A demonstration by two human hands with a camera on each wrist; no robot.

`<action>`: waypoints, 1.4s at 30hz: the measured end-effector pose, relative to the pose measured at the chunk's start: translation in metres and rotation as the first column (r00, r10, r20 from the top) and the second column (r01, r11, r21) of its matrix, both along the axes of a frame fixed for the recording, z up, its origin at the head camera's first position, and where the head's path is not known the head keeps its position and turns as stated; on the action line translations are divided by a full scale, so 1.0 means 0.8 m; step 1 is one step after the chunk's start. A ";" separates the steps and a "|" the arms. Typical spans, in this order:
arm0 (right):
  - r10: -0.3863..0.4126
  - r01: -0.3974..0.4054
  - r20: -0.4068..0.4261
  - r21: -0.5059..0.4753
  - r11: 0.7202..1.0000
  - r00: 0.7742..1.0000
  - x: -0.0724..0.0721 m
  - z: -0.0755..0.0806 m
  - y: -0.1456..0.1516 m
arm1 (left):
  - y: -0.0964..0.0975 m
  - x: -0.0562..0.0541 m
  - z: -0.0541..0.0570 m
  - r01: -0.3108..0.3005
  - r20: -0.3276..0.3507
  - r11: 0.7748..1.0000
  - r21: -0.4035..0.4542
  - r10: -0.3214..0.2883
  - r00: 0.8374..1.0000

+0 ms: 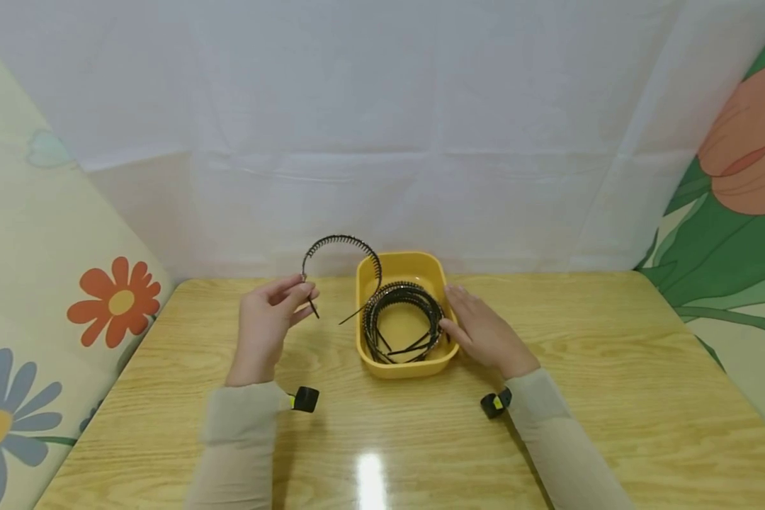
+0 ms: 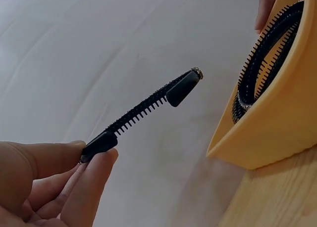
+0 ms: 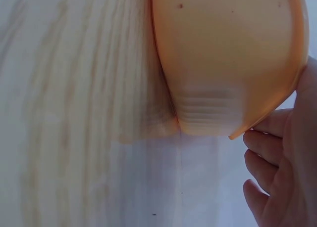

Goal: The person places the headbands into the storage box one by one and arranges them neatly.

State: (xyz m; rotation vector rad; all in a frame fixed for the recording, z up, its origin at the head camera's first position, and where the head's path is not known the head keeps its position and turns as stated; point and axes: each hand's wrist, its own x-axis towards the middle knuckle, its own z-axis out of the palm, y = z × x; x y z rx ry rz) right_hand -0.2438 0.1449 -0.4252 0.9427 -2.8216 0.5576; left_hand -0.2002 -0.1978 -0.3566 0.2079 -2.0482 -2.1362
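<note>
Between thumb and fingers, my left hand (image 1: 270,322) pinches one end of a thin black headband (image 1: 343,237) with comb teeth along its inner side. The headband's arch stands up, and its free end crosses the left rim of a yellow plastic bin (image 1: 409,370). Seen from the left wrist, the held headband (image 2: 143,107) appears edge-on with small glittery bits. Several more black toothed headbands (image 1: 370,312) lie stacked in a ring inside the bin. My right hand (image 1: 484,331) rests with extended fingers along the bin's right rim, thumb over the edge.
The bin stands on a wood-grain table (image 1: 370,425) near its back edge. Behind it hangs a white cloth (image 1: 389,127). Flower-patterned panels (image 1: 32,212) flank both sides. A small black wrist device (image 1: 305,399) sits at the left cuff, another (image 1: 492,405) at the right.
</note>
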 end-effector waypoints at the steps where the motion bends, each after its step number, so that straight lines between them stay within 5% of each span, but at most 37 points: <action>1: 0.000 0.000 -0.001 -0.002 1.000 1.000 0.000 0.000 0.000 | 0.002 0.000 -0.001 0.013 -0.008 1.000 0.011 -0.013 1.000; 19: -0.001 0.001 0.006 -0.011 1.000 1.000 -0.001 0.001 0.001 | 0.052 -0.014 -0.030 0.139 0.009 0.985 0.099 -0.141 0.990; 29: -0.007 0.007 -0.004 -0.003 1.000 1.000 -0.002 -0.002 0.002 | 0.076 -0.015 -0.040 0.161 0.085 0.987 0.022 -0.162 0.983; 42: -0.010 0.010 0.014 -0.003 1.000 1.000 -0.001 0.000 0.000 | 0.092 -0.009 -0.046 0.183 0.095 0.982 -0.043 -0.179 0.979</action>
